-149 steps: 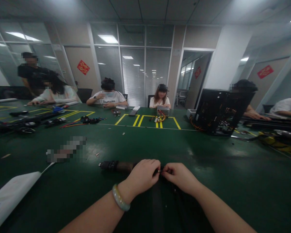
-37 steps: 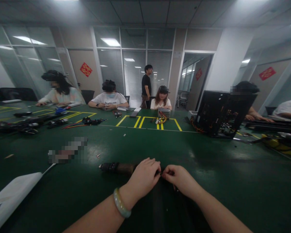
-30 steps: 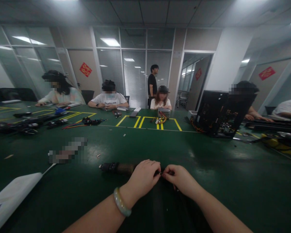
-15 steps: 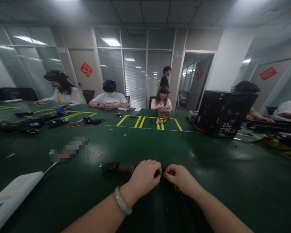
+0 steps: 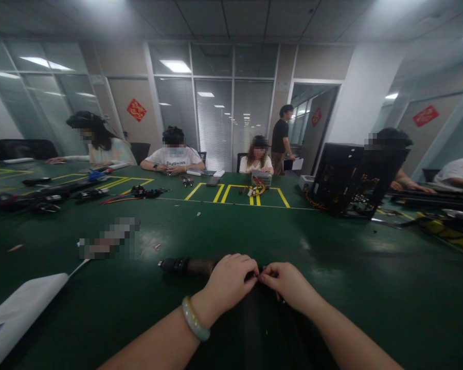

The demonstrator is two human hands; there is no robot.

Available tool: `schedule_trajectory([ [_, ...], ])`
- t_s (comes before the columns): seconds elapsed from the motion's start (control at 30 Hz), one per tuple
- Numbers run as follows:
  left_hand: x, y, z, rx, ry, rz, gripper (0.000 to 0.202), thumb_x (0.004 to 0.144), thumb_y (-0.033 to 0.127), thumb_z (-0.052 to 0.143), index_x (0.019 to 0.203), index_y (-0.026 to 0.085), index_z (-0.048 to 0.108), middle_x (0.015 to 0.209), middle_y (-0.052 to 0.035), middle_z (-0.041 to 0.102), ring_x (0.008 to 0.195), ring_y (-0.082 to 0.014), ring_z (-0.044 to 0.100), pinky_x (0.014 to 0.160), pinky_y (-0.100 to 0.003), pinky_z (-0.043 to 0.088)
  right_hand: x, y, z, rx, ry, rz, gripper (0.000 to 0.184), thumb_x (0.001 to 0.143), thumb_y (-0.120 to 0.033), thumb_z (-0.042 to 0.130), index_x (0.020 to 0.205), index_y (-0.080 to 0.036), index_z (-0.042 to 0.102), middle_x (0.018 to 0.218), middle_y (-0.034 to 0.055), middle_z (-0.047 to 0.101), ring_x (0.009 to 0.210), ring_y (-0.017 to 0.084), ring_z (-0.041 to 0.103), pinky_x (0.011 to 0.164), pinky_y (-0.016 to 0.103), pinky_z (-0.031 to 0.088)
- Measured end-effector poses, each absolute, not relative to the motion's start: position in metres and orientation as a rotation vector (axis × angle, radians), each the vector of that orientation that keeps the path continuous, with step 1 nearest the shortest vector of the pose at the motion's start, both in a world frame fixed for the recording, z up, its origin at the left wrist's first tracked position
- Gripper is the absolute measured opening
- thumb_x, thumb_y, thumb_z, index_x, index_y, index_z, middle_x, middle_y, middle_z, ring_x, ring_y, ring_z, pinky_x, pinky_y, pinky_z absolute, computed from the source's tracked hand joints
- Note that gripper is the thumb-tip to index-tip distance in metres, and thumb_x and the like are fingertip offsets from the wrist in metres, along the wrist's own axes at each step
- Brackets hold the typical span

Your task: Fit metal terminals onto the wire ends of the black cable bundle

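Observation:
My left hand [image 5: 231, 280], with a pale bangle [image 5: 195, 319] on the wrist, is closed, its thumb and fingertips pinched together. My right hand [image 5: 287, 282] meets it, fingertips pinched against the left fingertips. Whatever small thing sits between them is too dark and covered to make out. Just beyond the left hand lies a dark cylindrical tool like an electric screwdriver [image 5: 187, 266], its metal tip pointing left. The left hand hides the tool's right part. Under my right hand, dark slender shapes are hard to tell from the shadow.
A white packet [image 5: 27, 308] lies at the left front. Black parts with coloured wires [image 5: 146, 192] are further back. A black computer case [image 5: 347, 180] stands at the right. Several people sit around the green table [image 5: 231, 226]; one person [image 5: 281, 133] stands near the doorway.
Both hands stay in nearly the same place, fingertips still together, with only a slight shift. In the background the standing person has moved right, towards the doorway.

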State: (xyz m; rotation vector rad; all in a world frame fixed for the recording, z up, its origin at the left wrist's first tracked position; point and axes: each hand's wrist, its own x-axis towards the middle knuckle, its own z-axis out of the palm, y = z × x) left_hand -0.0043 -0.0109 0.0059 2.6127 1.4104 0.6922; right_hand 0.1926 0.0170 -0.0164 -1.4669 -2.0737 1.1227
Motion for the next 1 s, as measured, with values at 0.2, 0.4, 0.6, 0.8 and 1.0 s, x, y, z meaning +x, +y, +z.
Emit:
schedule_trajectory([
  [0.2,-0.0040,-0.0104,0.0047,2.600,1.411,0.711,0.003,0.084,0.020,0.063,0.086,0.022,0.063,0.089,0.0012,0.064,0.087,-0.0186,0.057,0.077,-0.032,0.039,0.1957,0.0214,-0.0238,-1.450,-2.093,1.139,0.019,0.087,-0.034,0.058,0.087,-0.018,0.067,0.061,-0.0016,0.061,0.045,0.010,0.056,0.042,0.016,0.038],
  [0.4,-0.0043,-0.0105,0.0056,2.597,1.412,0.719,0.004,0.084,0.019,0.062,0.086,0.023,0.062,0.090,0.0017,0.064,0.087,-0.0187,0.057,0.077,-0.032,0.039,0.1943,0.0193,-0.0201,-1.449,-2.072,1.105,0.018,0.087,-0.033,0.056,0.079,-0.018,0.061,0.061,-0.0019,0.061,0.044,0.010,0.056,0.040,0.016,0.038],
  [0.6,-0.0049,-0.0084,0.0012,2.607,1.431,0.706,0.007,0.084,0.020,0.063,0.090,0.023,0.060,0.091,0.0018,0.063,0.087,-0.0189,0.057,0.078,-0.033,0.039,0.1937,0.0189,-0.0204,-1.392,-1.985,1.193,0.022,0.087,-0.038,0.056,0.077,-0.018,0.058,0.060,-0.0035,0.057,0.044,0.010,0.055,0.038,0.016,0.037],
  [0.8,-0.0054,-0.0103,0.0045,2.585,1.446,0.696,0.011,0.081,0.020,0.065,0.090,0.023,0.058,0.090,0.0025,0.062,0.085,-0.0184,0.057,0.078,-0.033,0.040,0.1953,0.0211,-0.0225,-1.358,-1.992,1.214,0.023,0.086,-0.039,0.057,0.077,-0.017,0.059,0.060,-0.0037,0.057,0.044,0.009,0.054,0.038,0.016,0.037],
  [1.0,-0.0059,-0.0109,0.0050,2.593,1.417,0.692,0.008,0.083,0.017,0.061,0.088,0.023,0.059,0.090,0.0021,0.063,0.086,-0.0181,0.057,0.079,-0.032,0.040,0.1960,0.0216,-0.0218,-1.360,-2.019,1.197,0.020,0.086,-0.035,0.058,0.078,-0.017,0.060,0.058,-0.0042,0.057,0.044,0.009,0.055,0.039,0.016,0.037],
])
